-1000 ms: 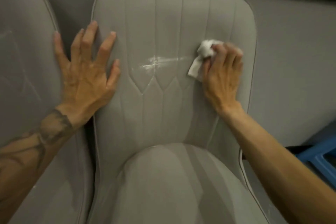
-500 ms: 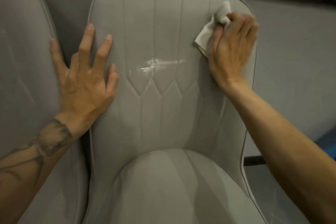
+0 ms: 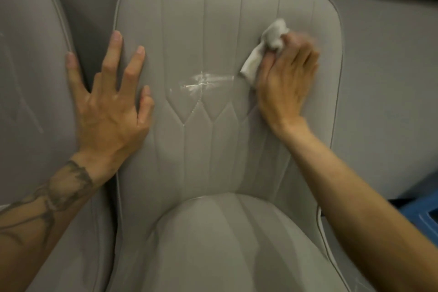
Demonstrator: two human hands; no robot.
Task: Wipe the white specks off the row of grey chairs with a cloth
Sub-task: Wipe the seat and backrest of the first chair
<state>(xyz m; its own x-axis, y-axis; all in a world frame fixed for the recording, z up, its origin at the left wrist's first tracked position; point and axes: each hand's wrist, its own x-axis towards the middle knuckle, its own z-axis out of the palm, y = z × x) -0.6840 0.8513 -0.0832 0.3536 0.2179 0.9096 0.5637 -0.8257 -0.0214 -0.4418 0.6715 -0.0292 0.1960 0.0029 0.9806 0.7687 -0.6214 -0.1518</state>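
Observation:
A grey padded chair fills the middle of the view, its stitched backrest facing me. A white smear marks the backrest's centre. My right hand presses a crumpled white cloth against the backrest's right side, just right of the smear; the fingers are blurred. My left hand lies flat with fingers spread on the backrest's left edge, holding nothing. A second grey chair stands close on the left.
A grey wall runs behind the chairs. A blue object shows at the right edge, low beside the chair. A narrow gap separates the two chairs.
My right hand rose with the cloth to the backrest's upper right corner, then came back down to mid-height beside the smear. My left hand has stayed braced on the left edge.

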